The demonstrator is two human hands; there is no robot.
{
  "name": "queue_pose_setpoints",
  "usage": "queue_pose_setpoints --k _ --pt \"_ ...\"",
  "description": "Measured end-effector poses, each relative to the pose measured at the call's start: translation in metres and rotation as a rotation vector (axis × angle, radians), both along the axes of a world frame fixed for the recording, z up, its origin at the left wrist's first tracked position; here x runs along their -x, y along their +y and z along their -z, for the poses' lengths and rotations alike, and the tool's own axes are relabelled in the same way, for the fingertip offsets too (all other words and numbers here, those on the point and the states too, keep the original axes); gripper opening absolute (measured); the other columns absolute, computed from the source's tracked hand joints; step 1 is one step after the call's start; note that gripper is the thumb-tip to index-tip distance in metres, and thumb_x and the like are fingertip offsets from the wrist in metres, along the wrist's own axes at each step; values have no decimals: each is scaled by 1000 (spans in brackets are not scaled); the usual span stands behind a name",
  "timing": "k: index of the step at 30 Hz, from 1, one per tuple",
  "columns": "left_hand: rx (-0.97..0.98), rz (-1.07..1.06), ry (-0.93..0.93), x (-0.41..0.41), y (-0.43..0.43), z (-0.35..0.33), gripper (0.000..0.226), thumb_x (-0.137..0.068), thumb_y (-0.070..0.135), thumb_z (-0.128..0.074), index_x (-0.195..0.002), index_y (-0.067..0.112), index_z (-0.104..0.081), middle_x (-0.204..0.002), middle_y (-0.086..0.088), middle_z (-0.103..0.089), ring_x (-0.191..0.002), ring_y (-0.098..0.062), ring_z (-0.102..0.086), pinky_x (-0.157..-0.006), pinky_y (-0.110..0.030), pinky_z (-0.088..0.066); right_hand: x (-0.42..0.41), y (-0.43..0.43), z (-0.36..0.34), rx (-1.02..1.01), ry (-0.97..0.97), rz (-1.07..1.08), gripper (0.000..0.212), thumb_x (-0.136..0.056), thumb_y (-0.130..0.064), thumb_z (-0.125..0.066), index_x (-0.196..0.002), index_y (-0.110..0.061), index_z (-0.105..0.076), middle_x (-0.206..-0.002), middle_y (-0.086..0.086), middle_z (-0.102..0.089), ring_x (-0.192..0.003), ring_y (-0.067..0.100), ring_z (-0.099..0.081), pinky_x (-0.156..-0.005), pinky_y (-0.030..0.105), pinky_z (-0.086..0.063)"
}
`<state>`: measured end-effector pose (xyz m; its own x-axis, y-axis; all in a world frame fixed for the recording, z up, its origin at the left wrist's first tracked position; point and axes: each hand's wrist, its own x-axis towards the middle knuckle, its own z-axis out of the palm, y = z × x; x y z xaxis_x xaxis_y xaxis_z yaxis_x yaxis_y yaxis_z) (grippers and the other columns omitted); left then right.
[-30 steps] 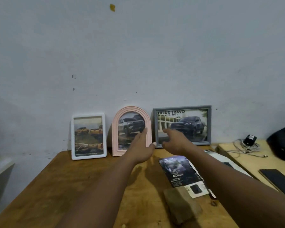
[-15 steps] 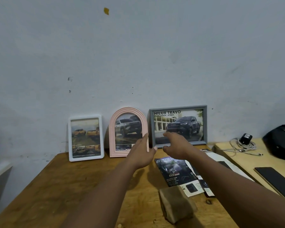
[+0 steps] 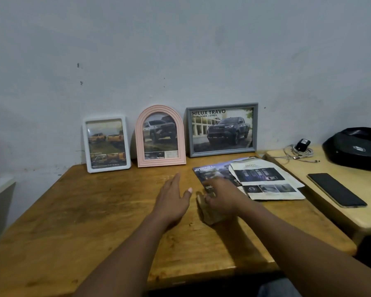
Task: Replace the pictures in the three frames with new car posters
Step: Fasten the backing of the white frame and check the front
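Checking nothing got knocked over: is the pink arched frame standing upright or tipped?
Upright. The pink arched frame stands on its base at the back of the wooden table, against the wall, between the other two frames.

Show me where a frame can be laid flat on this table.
Bare wood lies left of the left hand, in front of the white frame and pink frame. It is crowded right: the posters and the block under the right hand.
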<state>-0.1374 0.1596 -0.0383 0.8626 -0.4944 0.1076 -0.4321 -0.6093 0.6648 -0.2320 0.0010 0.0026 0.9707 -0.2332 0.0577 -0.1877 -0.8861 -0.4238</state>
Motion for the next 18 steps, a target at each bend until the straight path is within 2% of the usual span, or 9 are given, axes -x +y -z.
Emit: queue_pose_setpoints --k 6,9,11,14,18 --pt "25 -22 -30 10 10 17 72 -103 51 -45 -163 29 -12 -169 2 -16 -155 -21 -13 -125 -45 -19 26 17 27 56 -5 -71 55 -95 -47 -55 -141 -17 -52 -145 6 -49 -131 24 -47 -106 36 -39" --pt "22 -28 -54 10 9 13 72 -103 52 -45 -163 28 -13 -169 1 -17 -155 -21 -15 -124 -44 -20 29 20 30 91 -12 -100 39 -100 -34 -51 -134 -14 -58 -140 8 -53 -131 28 -48 -104 37 -40" --pt "11 -31 -55 8 6 9 72 -103 51 -44 -163 26 -12 -169 0 -17 -155 -22 -15 -124 -44 -21 27 17 26 88 -28 -81 31 -101 -24 -46 -127 -20 -63 -127 7 -62 -117 28 -57 -93 38 -48" --pt "9 -20 -55 9 -3 1 72 -104 52 -43 -163 27 -11 -170 -1 -15 -156 -24 -13 -124 -46 -21 28 4 12 51 -54 -29 30 -102 -22 -46 -126 -26 -63 -120 7 -66 -103 25 -62 -80 35 -50" --pt "56 21 -86 16 -27 -13 69 -104 48 -45 -163 27 -15 -167 0 -21 -154 -26 -18 -122 -47 -25 45 -29 -14 35 -101 26 26 -102 -23 -51 -124 -25 -64 -116 4 -65 -105 21 -59 -85 37 -52"
